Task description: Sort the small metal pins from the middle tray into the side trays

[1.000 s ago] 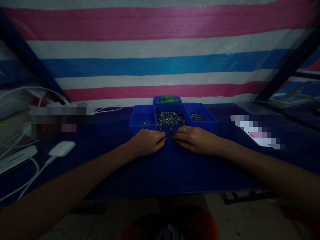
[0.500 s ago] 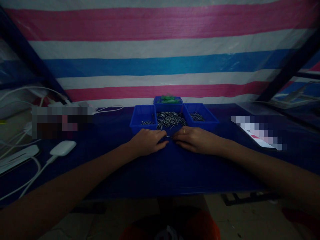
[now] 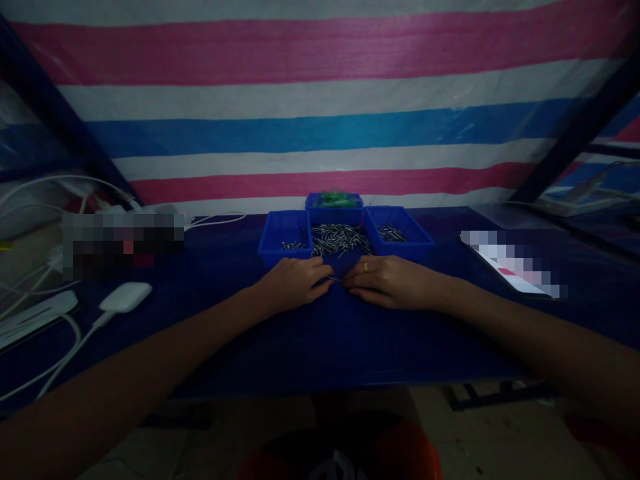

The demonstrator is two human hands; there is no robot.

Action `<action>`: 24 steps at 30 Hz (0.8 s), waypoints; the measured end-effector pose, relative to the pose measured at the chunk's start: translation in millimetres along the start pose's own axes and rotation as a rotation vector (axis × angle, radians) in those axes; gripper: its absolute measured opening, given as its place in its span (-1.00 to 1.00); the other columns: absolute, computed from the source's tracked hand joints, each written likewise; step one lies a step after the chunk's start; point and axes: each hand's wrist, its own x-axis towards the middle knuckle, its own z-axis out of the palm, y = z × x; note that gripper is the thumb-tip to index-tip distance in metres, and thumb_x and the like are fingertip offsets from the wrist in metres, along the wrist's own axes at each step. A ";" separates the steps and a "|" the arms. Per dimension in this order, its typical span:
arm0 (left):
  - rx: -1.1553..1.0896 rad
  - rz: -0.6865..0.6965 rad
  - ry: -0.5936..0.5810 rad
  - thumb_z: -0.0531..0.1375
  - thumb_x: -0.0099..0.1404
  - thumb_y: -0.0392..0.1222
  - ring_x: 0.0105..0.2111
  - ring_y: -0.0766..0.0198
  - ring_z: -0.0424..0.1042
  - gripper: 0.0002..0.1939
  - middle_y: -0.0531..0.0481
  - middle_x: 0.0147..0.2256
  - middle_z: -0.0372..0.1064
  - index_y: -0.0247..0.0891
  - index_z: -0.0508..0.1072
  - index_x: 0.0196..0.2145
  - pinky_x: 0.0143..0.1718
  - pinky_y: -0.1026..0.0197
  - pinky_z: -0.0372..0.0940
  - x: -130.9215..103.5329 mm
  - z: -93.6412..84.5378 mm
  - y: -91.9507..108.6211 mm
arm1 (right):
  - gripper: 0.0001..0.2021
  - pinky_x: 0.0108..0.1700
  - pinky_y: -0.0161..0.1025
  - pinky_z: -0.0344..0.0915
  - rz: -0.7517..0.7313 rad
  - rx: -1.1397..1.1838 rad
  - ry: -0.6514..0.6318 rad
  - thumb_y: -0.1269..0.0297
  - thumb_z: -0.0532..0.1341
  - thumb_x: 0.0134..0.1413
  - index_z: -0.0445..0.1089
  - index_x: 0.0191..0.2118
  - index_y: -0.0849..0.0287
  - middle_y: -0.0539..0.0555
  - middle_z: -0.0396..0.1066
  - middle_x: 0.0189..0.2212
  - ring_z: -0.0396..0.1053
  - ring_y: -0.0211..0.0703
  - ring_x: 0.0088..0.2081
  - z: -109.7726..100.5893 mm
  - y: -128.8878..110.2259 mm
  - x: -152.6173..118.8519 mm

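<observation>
A thin, shiny metal pin (image 3: pixel 337 279) spans the gap between my hands, just above the dark blue tabletop. My left hand (image 3: pixel 296 283) pinches its left end between thumb and fingers. At the other end, the fingers of my right hand (image 3: pixel 393 281), which wears a ring, are closed on it; their tips are partly hidden. Behind the hands lies a loose pile of small metal pins (image 3: pixel 340 239). A left blue bin (image 3: pixel 285 223) and a right blue bin (image 3: pixel 407 230), each with some similar pieces inside, flank the pile.
A third blue bin (image 3: pixel 334 212) with green items (image 3: pixel 337 198) stands behind the pile. On the right lies a lit phone (image 3: pixel 510 270). White cables and a white charger (image 3: pixel 126 297) are at the left. A striped sheet (image 3: pixel 320 127) hangs behind the table (image 3: pixel 320 353).
The metal pin between my hands has tilted and shows more of its length. Both hands stay in nearly the same place, with slight finger shifts.
</observation>
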 end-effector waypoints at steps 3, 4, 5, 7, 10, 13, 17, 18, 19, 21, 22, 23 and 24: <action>-0.008 0.045 -0.007 -0.04 0.31 -0.13 -0.42 0.37 0.33 -0.79 0.04 -0.37 0.29 -0.24 0.34 -0.27 -0.49 0.33 0.13 0.6 -0.7 0.1 | -0.77 -0.14 -0.22 0.23 0.005 -0.018 -0.008 0.35 -0.01 0.16 0.35 -0.18 0.25 0.10 0.39 -0.28 0.29 -0.22 -0.21 0.9 0.0 -0.3; -0.006 0.057 -0.004 -0.04 0.31 -0.14 -0.42 0.37 0.32 -0.79 0.04 -0.37 0.29 -0.25 0.34 -0.28 -0.49 0.33 0.13 0.6 -0.8 0.1 | -0.77 -0.15 -0.22 0.24 0.023 -0.032 0.000 0.35 -0.01 0.16 0.34 -0.17 0.24 0.10 0.38 -0.28 0.29 -0.22 -0.22 1.3 0.1 -0.4; -0.002 0.067 0.003 -0.04 0.31 -0.15 -0.42 0.37 0.32 -0.79 0.04 -0.38 0.28 -0.26 0.34 -0.29 -0.49 0.33 0.13 0.5 -1.0 0.1 | -0.77 -0.17 -0.23 0.24 0.048 -0.049 0.013 0.35 0.00 0.15 0.33 -0.15 0.24 0.10 0.38 -0.28 0.30 -0.21 -0.23 1.7 0.5 -0.6; 0.007 0.083 0.023 -0.05 0.31 -0.16 -0.41 0.37 0.31 -0.78 0.03 -0.38 0.28 -0.28 0.33 -0.30 -0.49 0.33 0.13 0.1 -1.2 0.2 | -0.76 -0.21 -0.23 0.25 0.106 -0.086 0.044 0.33 0.02 0.14 0.29 -0.10 0.24 0.11 0.36 -0.30 0.30 -0.20 -0.26 2.5 1.8 -1.0; 0.014 0.097 0.052 -0.08 0.32 -0.16 -0.39 0.37 0.31 -0.76 0.02 -0.37 0.28 -0.28 0.33 -0.28 -0.47 0.33 0.14 -0.1 -1.6 0.9 | -0.77 -0.28 -0.25 0.25 0.153 -0.124 0.043 0.31 0.03 0.12 0.28 -0.12 0.24 0.09 0.34 -0.35 0.30 -0.21 -0.31 3.6 4.7 -1.7; 0.015 0.114 0.069 -0.09 0.33 -0.17 -0.38 0.37 0.31 -0.76 0.01 -0.36 0.28 -0.29 0.33 -0.27 -0.47 0.33 0.14 0.0 -2.5 2.1 | -0.82 -0.31 -0.28 0.23 0.153 -0.132 0.027 0.32 0.02 0.13 0.31 -0.22 0.22 0.06 0.32 -0.39 0.28 -0.24 -0.35 4.5 6.6 -2.1; 0.014 0.123 0.077 -0.08 0.32 -0.16 -0.38 0.37 0.32 -0.77 0.02 -0.36 0.30 -0.29 0.33 -0.27 -0.46 0.33 0.15 -0.3 -3.4 2.8 | -0.80 -0.33 -0.29 0.21 0.144 -0.131 0.030 0.30 -0.02 0.16 0.32 -0.28 0.22 0.05 0.30 -0.43 0.27 -0.25 -0.38 4.6 5.5 -1.6; 0.008 0.120 0.080 -0.07 0.32 -0.16 -0.37 0.36 0.33 -0.77 0.02 -0.36 0.30 -0.29 0.33 -0.27 -0.45 0.32 0.16 -0.5 -3.5 2.8 | -0.80 -0.33 -0.29 0.21 0.145 -0.134 0.031 0.30 -0.02 0.17 0.32 -0.28 0.22 0.05 0.30 -0.43 0.27 -0.25 -0.38 4.3 4.8 -1.4; 0.002 0.119 0.083 -0.06 0.32 -0.15 -0.36 0.36 0.33 -0.77 0.02 -0.35 0.30 -0.29 0.33 -0.25 -0.44 0.33 0.16 -0.6 -3.6 2.6 | -0.79 -0.33 -0.29 0.21 0.147 -0.136 0.034 0.30 -0.03 0.17 0.32 -0.28 0.23 0.05 0.30 -0.43 0.27 -0.25 -0.38 3.9 4.1 -1.3; -0.009 0.122 0.084 -0.04 0.31 -0.12 -0.34 0.36 0.34 -0.76 0.02 -0.34 0.31 -0.29 0.33 -0.23 -0.43 0.33 0.17 -0.6 -3.5 2.3 | -0.77 -0.33 -0.29 0.20 0.151 -0.140 0.037 0.29 -0.05 0.18 0.31 -0.29 0.23 0.05 0.30 -0.43 0.27 -0.25 -0.39 2.9 2.8 -1.1; -0.012 0.126 0.082 -0.04 0.31 -0.11 -0.34 0.35 0.34 -0.76 0.02 -0.34 0.31 -0.28 0.33 -0.22 -0.42 0.33 0.17 -0.6 -3.4 2.1 | -0.77 -0.33 -0.30 0.20 0.152 -0.141 0.039 0.29 -0.05 0.18 0.31 -0.29 0.23 0.05 0.30 -0.44 0.27 -0.25 -0.39 2.4 2.2 -1.0; -0.013 0.132 0.079 -0.03 0.31 -0.10 -0.33 0.35 0.34 -0.75 0.02 -0.34 0.31 -0.28 0.33 -0.22 -0.42 0.33 0.18 -0.6 -3.1 2.0 | -0.77 -0.33 -0.30 0.19 0.152 -0.142 0.043 0.29 -0.06 0.18 0.31 -0.29 0.23 0.05 0.31 -0.44 0.27 -0.26 -0.39 1.9 1.7 -0.8; -0.012 0.137 0.076 -0.03 0.31 -0.10 -0.33 0.35 0.34 -0.75 0.02 -0.34 0.32 -0.28 0.34 -0.22 -0.41 0.33 0.18 -0.5 -2.8 1.8 | -0.76 -0.34 -0.30 0.19 0.152 -0.141 0.047 0.29 -0.06 0.18 0.31 -0.29 0.23 0.05 0.31 -0.44 0.27 -0.26 -0.39 1.5 1.3 -0.6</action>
